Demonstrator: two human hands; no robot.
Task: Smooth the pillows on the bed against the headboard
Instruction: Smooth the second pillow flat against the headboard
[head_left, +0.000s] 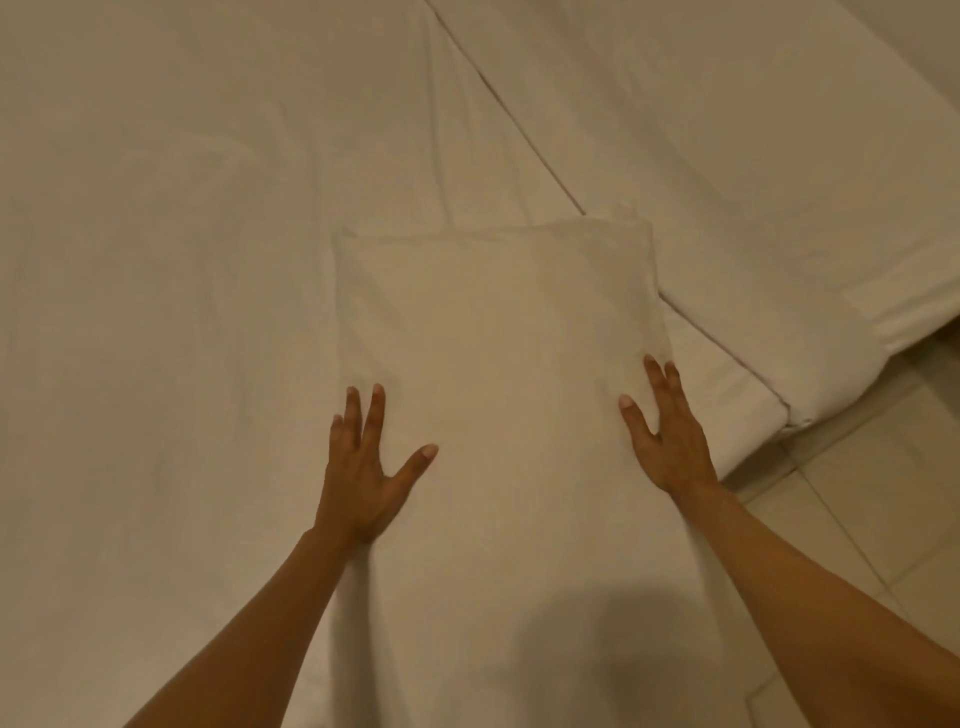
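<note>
A white pillow (498, 332) lies lengthwise on the white bed sheet (156, 260), stretching from the middle of the view down to the bottom edge. My left hand (363, 467) rests flat on the pillow's left side with its fingers spread. Pressed against the pillow's right edge is my right hand (670, 436), palm down, fingers pointing away from me. Neither hand holds anything. No headboard is in sight.
A second white mattress or folded duvet (753, 182) runs diagonally across the upper right, with a seam between it and the bed. Pale tiled floor (872, 509) shows at the lower right, past the bed's corner. A dark shadow falls on the pillow's near end.
</note>
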